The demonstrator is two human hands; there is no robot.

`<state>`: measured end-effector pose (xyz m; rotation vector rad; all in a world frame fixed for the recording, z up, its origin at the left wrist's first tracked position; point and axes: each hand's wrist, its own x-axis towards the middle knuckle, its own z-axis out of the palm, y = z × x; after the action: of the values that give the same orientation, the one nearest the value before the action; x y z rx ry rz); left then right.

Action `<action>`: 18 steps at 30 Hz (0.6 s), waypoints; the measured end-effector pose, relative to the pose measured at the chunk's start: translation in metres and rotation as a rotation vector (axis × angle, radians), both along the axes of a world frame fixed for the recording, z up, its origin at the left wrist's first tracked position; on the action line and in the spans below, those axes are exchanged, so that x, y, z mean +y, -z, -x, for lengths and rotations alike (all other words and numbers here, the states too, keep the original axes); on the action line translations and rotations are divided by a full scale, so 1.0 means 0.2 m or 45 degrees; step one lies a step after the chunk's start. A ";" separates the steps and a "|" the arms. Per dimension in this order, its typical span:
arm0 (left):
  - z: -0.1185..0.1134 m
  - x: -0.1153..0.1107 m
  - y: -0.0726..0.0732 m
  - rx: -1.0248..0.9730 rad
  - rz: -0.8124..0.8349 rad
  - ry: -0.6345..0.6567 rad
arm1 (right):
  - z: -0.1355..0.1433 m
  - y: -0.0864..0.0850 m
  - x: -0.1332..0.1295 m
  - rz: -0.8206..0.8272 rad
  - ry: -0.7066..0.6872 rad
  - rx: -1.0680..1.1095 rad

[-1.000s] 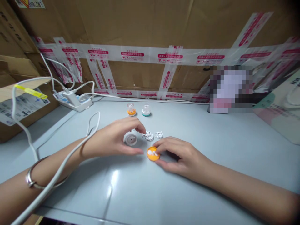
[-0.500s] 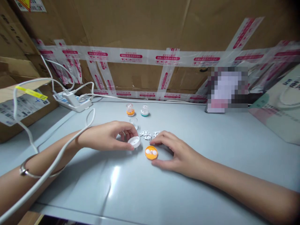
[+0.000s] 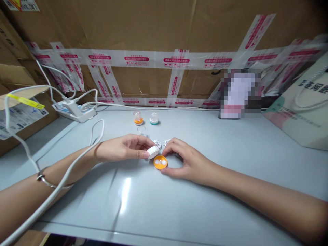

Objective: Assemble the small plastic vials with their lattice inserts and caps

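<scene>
My left hand (image 3: 128, 147) pinches a round white cap (image 3: 153, 152), tilted just above and left of the orange dish. That orange round dish (image 3: 160, 166) has small white discs inside it and lies on the grey table (image 3: 179, 205). Around its right side curve the thumb and fingers of my right hand (image 3: 188, 160), the tips at its edge. White openwork pieces (image 3: 156, 144) lie behind the hands, partly hidden. A clear round piece (image 3: 141, 130) rests behind my left hand.
Two small assembled containers, one orange and white (image 3: 138, 119) and one teal and white (image 3: 154, 118), stand farther back. A phone (image 3: 238, 94) leans at the back right beside a bag (image 3: 302, 106). A power strip (image 3: 77, 111) sits back left; its white cable crosses my left forearm.
My left hand has turned the white cap over from its hollow side and brought it closer to the orange dish. The whole view has shifted slightly.
</scene>
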<state>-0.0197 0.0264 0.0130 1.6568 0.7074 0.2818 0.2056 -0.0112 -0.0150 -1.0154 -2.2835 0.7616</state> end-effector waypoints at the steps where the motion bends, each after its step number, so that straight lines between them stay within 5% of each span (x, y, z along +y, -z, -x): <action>1: -0.01 0.00 0.00 -0.008 -0.001 -0.002 | 0.00 0.00 0.00 0.004 -0.004 0.006; 6: -0.02 -0.01 0.01 -0.017 -0.098 -0.008 | 0.00 0.01 0.00 0.047 -0.003 -0.001; 12: -0.02 -0.02 -0.02 0.242 -0.468 -0.150 | 0.00 0.00 0.00 0.036 -0.011 0.023; 18: -0.02 -0.01 -0.01 0.086 -0.036 -0.104 | 0.00 0.01 0.00 0.012 -0.004 0.026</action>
<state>-0.0160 0.0243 0.0159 1.6728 0.8263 0.2964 0.2060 -0.0113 -0.0171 -1.0042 -2.2665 0.7808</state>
